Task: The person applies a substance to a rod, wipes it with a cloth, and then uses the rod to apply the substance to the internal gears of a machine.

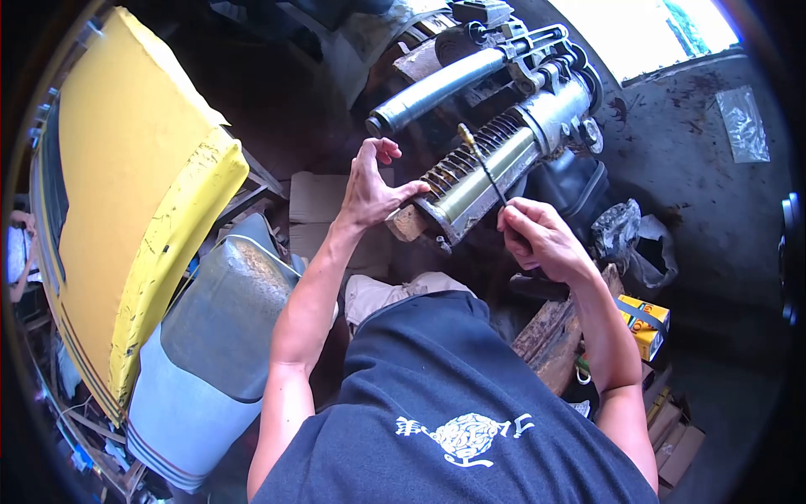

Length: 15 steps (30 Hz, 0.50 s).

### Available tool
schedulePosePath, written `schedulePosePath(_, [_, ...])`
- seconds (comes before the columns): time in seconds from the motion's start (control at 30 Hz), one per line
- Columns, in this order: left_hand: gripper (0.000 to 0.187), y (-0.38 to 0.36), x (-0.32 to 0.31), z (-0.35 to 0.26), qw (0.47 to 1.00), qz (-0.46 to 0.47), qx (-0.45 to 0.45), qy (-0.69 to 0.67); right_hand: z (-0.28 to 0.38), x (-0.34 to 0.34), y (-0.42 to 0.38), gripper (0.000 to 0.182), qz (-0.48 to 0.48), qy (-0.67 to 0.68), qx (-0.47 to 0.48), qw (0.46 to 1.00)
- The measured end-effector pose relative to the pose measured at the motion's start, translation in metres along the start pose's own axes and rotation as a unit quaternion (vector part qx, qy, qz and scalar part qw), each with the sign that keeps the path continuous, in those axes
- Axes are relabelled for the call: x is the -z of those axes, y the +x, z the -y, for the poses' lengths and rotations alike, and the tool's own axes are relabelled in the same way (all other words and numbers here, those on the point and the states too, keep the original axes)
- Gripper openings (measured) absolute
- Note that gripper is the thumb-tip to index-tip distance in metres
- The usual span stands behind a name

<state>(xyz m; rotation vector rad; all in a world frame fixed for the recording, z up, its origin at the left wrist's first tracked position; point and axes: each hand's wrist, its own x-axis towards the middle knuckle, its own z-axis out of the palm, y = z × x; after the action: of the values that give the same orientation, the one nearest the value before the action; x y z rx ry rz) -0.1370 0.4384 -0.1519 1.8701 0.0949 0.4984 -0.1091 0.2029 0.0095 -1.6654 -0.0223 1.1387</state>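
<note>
My right hand (539, 238) is closed around the lower end of a thin dark rod with a yellowish, brass-like tip (470, 141). The rod slants up across a metal mechanism (495, 164) that has a dark coil spring (466, 160) beside a shiny gold-toned bar. My left hand (374, 189) is at the near end of the mechanism, with the thumb touching it by the spring and the other fingers raised and apart. Under that end sits a worn brown block (406, 225). Above the spring runs a smooth silver tube (441, 90), apart from both hands.
At the left stand a large yellow panel (138, 168) and a grey-and-white curved shell (201, 336). To the right are crumpled plastic (625, 239), a rough wooden beam (554, 340) and a yellow box (645, 323). A clear plastic bag (744, 124) hangs on the wall.
</note>
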Motion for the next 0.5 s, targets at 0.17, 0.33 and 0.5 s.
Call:
schedulePosePath(0.17, [0.073,-0.004,-0.003,-0.001,0.999,0.001,0.048,0.013,0.002,0.014,-0.006,0.026,-0.005,-0.018,0.05,0.999])
schedulePosePath(0.33, [0.079,-0.003,-0.002,-0.005,0.993,0.012,0.111,0.03,0.0,0.028,-0.001,0.026,0.007,-0.028,0.077,0.997])
schedulePosePath(0.5, [0.081,-0.006,-0.004,-0.001,0.992,0.01,0.123,0.036,-0.003,0.04,0.002,0.026,0.032,-0.021,0.098,0.994])
